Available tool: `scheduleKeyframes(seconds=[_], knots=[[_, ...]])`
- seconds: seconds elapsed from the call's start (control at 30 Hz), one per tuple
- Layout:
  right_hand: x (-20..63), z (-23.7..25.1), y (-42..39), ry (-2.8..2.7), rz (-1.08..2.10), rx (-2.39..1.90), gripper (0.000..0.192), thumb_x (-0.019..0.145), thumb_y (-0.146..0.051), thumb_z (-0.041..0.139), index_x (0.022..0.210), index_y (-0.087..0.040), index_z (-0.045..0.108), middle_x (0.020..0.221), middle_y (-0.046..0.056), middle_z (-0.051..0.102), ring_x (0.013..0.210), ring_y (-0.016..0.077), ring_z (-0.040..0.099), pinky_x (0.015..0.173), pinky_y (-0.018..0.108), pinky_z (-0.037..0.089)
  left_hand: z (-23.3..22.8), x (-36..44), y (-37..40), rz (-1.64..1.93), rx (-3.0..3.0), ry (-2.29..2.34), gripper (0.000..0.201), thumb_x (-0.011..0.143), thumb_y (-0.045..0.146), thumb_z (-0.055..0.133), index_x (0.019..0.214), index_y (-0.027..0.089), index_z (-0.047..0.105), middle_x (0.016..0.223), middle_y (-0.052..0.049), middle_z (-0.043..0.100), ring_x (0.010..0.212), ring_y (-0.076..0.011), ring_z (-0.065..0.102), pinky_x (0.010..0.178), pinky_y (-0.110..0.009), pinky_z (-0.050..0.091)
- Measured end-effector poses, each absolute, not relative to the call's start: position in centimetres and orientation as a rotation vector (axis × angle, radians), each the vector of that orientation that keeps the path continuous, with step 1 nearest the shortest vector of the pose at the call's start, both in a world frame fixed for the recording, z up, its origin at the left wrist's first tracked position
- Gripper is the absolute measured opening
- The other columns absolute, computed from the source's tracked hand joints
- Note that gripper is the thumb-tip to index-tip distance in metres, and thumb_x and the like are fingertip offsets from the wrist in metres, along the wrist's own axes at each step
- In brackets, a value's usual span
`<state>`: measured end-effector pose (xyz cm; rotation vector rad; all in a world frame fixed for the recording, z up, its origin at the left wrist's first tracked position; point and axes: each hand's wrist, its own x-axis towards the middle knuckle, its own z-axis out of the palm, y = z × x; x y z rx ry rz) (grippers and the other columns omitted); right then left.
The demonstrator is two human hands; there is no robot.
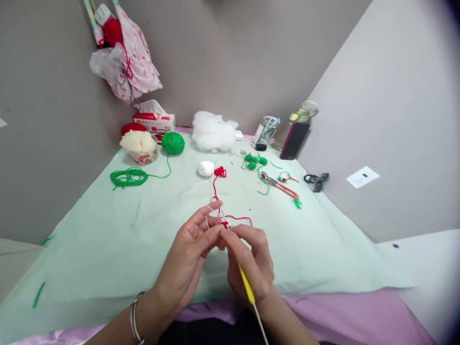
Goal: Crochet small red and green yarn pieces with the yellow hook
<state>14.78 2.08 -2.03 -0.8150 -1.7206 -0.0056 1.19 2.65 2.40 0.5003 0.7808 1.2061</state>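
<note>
My right hand (251, 256) is closed around a crochet hook with a yellow grip (246, 283), its metal shaft pointing down toward me. Pinched in my left hand (194, 247) is a small red crochet piece (224, 224); fingers of both hands meet at it and hide most of it. White yarn loops over my left fingers and runs up toward a white yarn ball (206, 168). A red yarn strand (215, 187) leads from the piece to a small red tangle (220, 172). The hook's tip is hidden by my fingers.
Left: a green yarn ball (173, 143), loose green yarn (128, 177), a tub (143, 154) and a tissue box (161, 123). White stuffing (213, 132) lies at the back. Right: an orange cutter (285, 188), small green pieces (251, 161), a phone (294, 140) and a hair claw (316, 181).
</note>
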Motion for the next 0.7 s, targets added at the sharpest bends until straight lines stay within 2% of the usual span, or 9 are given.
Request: scheduleKeyframes(seconds=[0.07, 0.17, 0.27, 0.37, 0.5, 0.6, 0.7], knots=[[15.0, -2.4, 2.0, -1.690, -0.010, -0.820, 0.055, 0.097, -0.005, 0.062, 0.146, -0.032, 0.065, 0.112, 0.011, 0.073, 0.099, 0.0259, 0.071, 0.077, 0.040, 0.061, 2.3, 1.0, 2.8, 1.150, 0.422, 0.747, 0.041, 0.083, 0.027, 0.089, 0.122, 0.019, 0.078, 0.084, -0.001, 0.069, 0.076, -0.0125, 0.059, 0.078, -0.025, 0.053], [15.9, -1.2, 2.1, -1.641, 0.334, -0.818, 0.042, 0.101, -0.008, 0.058, 0.133, -0.032, 0.072, 0.111, 0.009, 0.073, 0.100, 0.0233, 0.070, 0.083, 0.038, 0.060, 2.2, 0.6, 2.9, 1.125, 0.350, 0.718, 0.035, 0.082, 0.024, 0.089, 0.115, 0.016, 0.082, 0.083, -0.002, 0.067, 0.072, -0.0111, 0.056, 0.071, -0.022, 0.052], [16.8, 0.3, 2.6, -1.480, 0.739, -0.761, 0.024, 0.105, -0.019, 0.056, 0.112, -0.027, 0.077, 0.097, 0.006, 0.071, 0.093, 0.0218, 0.068, 0.082, 0.037, 0.057, 2.4, 0.3, 2.9, 1.134, 0.394, 0.713, 0.038, 0.084, 0.021, 0.087, 0.121, 0.015, 0.080, 0.083, -0.001, 0.067, 0.069, -0.0091, 0.055, 0.069, -0.019, 0.051], [17.0, 0.6, 3.3, -1.327, 0.936, -0.704, 0.020, 0.106, -0.026, 0.058, 0.104, -0.027, 0.078, 0.093, 0.005, 0.069, 0.083, 0.0195, 0.065, 0.078, 0.036, 0.055, 2.5, 0.3, 2.9, 1.137, 0.475, 0.717, 0.041, 0.087, 0.023, 0.085, 0.127, 0.017, 0.078, 0.081, 0.000, 0.065, 0.068, -0.0081, 0.055, 0.070, -0.019, 0.049], [16.8, 0.4, 3.2, -1.340, 0.863, -0.763, 0.022, 0.106, -0.020, 0.058, 0.109, -0.029, 0.078, 0.096, 0.003, 0.071, 0.084, 0.0179, 0.065, 0.078, 0.034, 0.054, 2.5, 0.2, 3.0, 1.158, 0.521, 0.752, 0.037, 0.090, 0.025, 0.083, 0.126, 0.019, 0.078, 0.075, 0.002, 0.063, 0.069, -0.0086, 0.055, 0.072, -0.019, 0.048], [17.1, 0.8, 2.7, -1.448, 0.731, -0.790, 0.023, 0.106, -0.017, 0.056, 0.108, -0.026, 0.077, 0.093, 0.004, 0.070, 0.089, 0.0190, 0.064, 0.080, 0.034, 0.053, 2.4, 0.1, 3.1, 1.164, 0.568, 0.772, 0.035, 0.089, 0.027, 0.084, 0.123, 0.021, 0.080, 0.075, 0.003, 0.063, 0.069, -0.0081, 0.055, 0.072, -0.020, 0.047], [17.6, 1.3, 2.5, -1.498, 0.743, -0.749, 0.022, 0.106, -0.019, 0.056, 0.107, -0.025, 0.077, 0.091, 0.004, 0.070, 0.090, 0.0194, 0.064, 0.081, 0.034, 0.052, 2.5, 0.1, 3.1, 1.184, 0.605, 0.789, 0.032, 0.088, 0.027, 0.085, 0.119, 0.024, 0.082, 0.077, 0.004, 0.062, 0.069, -0.0074, 0.056, 0.073, -0.020, 0.046]])
